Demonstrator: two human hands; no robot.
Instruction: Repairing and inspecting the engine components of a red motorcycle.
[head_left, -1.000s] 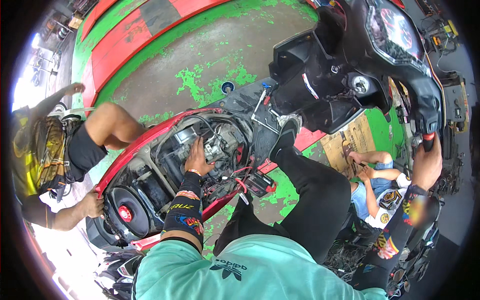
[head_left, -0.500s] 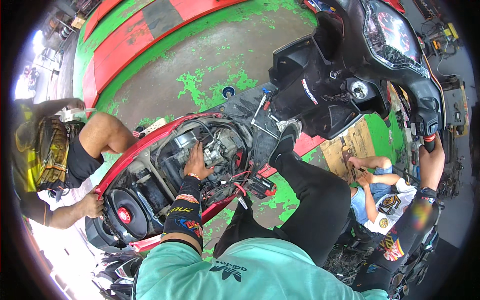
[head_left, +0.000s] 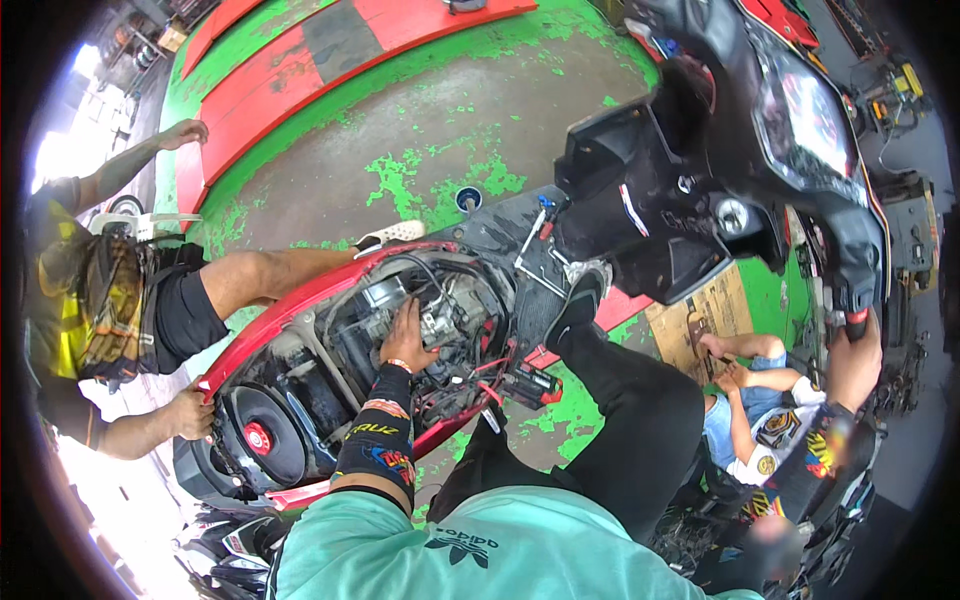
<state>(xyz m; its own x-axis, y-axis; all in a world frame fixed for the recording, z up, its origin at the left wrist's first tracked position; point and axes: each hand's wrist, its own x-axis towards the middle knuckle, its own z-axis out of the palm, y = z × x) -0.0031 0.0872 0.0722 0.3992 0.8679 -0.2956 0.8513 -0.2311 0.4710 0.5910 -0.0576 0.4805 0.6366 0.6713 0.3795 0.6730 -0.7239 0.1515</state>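
Observation:
A scooter with its seat off stands between my legs, its red side panel (head_left: 300, 293) around the bare engine bay. My left hand (head_left: 405, 343) lies with fingers stretched out on the engine parts (head_left: 433, 325) inside that bay. At the far right my right hand (head_left: 856, 362) is closed around the handlebar grip (head_left: 856, 322), its fingers partly hidden. The black handlebar cover and dashboard (head_left: 808, 120) sit above the black front panel (head_left: 645, 195). Beside my left hand, a small black and red battery (head_left: 532, 384) rests at the bay's edge among loose wires.
A red fuel cap (head_left: 258, 438) marks the scooter's rear, gripped by a co-worker's hand (head_left: 190, 412). Hand tools (head_left: 533, 238) lie on the footboard (head_left: 495, 215). A blue-rimmed cup (head_left: 468, 199) stands beyond. Another person (head_left: 765, 410) sits low at right, near cardboard (head_left: 725, 297). Red ramps (head_left: 265, 85) cross the back.
The handlebar has turned slightly, and my right hand on its grip has come lower. The co-worker at left has raised one arm and stretched a leg. My left hand stays on the engine.

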